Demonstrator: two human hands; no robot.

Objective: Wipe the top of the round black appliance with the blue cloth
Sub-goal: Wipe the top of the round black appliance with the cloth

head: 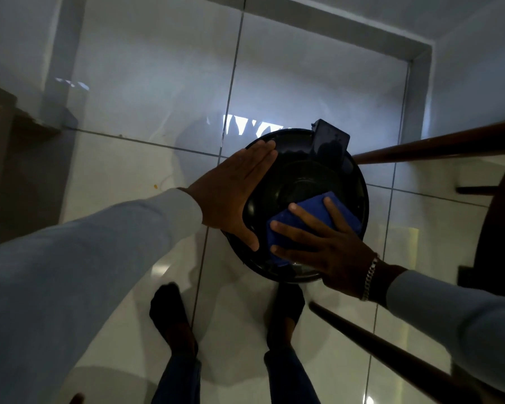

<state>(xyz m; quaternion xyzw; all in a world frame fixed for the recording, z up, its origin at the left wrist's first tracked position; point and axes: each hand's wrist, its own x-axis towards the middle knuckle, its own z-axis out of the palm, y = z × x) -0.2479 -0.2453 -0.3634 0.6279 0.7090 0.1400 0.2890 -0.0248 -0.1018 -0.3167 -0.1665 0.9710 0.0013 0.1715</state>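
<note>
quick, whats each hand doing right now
Left hand: open and flat, fingers together, pressed against the side of the round black appliance, holding nothing.
Right hand: open, fingers spread, pressing the blue cloth on the appliance top.

Left hand [231,196] flat, fingers together, right hand [327,246] palm down, fingers spread, both arms extended

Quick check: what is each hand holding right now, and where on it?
The right hand presses the blue cloth flat under spread fingers on the black appliance. The left hand lies open against the appliance's left rim, gripping nothing.
</note>
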